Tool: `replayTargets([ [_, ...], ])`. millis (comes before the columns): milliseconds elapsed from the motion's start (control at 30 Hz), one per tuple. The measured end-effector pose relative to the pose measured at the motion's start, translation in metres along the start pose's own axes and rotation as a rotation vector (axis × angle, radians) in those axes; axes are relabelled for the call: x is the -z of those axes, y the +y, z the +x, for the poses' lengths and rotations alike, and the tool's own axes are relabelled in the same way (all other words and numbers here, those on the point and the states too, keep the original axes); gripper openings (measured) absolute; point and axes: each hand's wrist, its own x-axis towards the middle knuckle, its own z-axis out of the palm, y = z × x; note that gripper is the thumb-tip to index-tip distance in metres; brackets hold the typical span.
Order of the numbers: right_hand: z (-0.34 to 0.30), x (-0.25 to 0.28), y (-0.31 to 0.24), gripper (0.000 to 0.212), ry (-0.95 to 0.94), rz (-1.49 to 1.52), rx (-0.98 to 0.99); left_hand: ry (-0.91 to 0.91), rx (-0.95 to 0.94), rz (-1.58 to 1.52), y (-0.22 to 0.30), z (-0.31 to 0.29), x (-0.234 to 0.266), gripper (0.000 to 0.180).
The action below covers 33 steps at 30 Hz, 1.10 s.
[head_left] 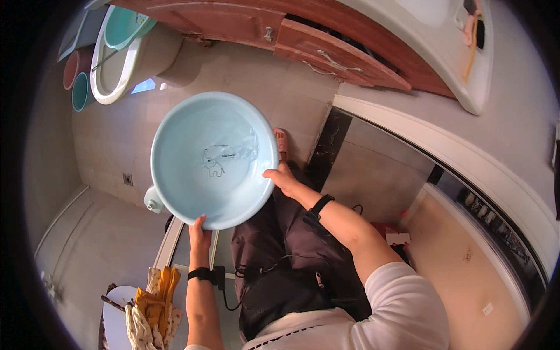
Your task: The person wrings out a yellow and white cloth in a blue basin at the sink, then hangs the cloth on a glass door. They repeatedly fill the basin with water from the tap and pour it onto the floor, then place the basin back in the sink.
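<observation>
A large round light-blue basin [186, 140] hangs level in front of my legs, above the tiled floor. On its inner bottom is a small elephant drawing [213, 166], and a bright, rippled patch beside it looks like a little water. My left hand [199, 232] grips the near rim, thumb over the edge. At the right rim, my right hand [282, 178] holds on with its thumb inside and its fingers hidden underneath. Both wrists wear black bands. A small pale object with a round knob [153, 202] shows at the basin's lower left, partly hidden by it.
A white fixture [114, 73] bearing a teal basin [125, 26] stands far left, beside red [71, 70] and teal [80, 93] buckets. Brown cabinets [332, 52] line the far side under a white counter [408, 23]. Yellow and white cloths [153, 309] lie lower left. A dark-edged doorway [332, 140] opens right.
</observation>
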Motion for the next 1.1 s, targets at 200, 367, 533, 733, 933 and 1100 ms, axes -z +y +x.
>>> replayTargets([
  [200,0.036,0.036,0.021,0.033,0.152,0.117,-0.034,0.185,-0.036,-0.038,-0.005,0.013,-0.017,0.058],
  [367,0.069,0.07,0.025,0.041,0.294,0.245,-0.054,0.173,0.032,-0.051,-0.02,0.009,-0.004,0.042],
  [533,0.105,0.088,0.033,0.045,0.476,0.385,-0.068,0.15,0.097,-0.098,-0.031,0.005,0.002,0.038],
  [733,0.154,0.116,0.038,0.041,0.638,0.364,-0.033,0.164,0.13,-0.164,-0.041,0.002,0.001,0.036],
  [933,0.177,0.119,0.017,0.044,0.713,0.183,0.001,0.153,0.139,-0.256,-0.053,-0.002,0.003,0.034],
  [1100,0.181,0.097,-0.01,0.037,0.704,-0.144,-0.014,0.166,0.14,-0.382,-0.063,-0.011,0.006,0.03],
])
